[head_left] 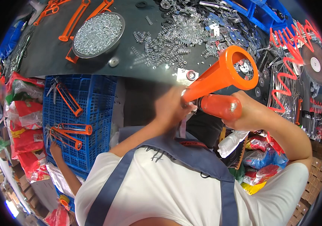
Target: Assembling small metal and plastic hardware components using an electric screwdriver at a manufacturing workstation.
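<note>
My left hand (171, 107) is closed around the narrow end of an orange caulking gun frame (210, 80). The frame's wide ring points up and to the right over the table edge. My right hand (246, 112) is wrapped about the rounded end of a red-handled tool (221, 107), perhaps a screwdriver. Its narrow tip reaches the frame's end beside my left fingers, where the exact contact is hidden. A small white-backed round piece (191, 75) lies on the table edge just beyond my left hand.
On the dark table (138, 71) stand a metal bowl of small silver parts (99, 34), loose springs (164, 49) and orange frames (74, 20). A red coiled hose (286, 81) hangs right. Another person's hand (55, 149) touches caulking guns (69, 135) on blue crates (101, 101) at left.
</note>
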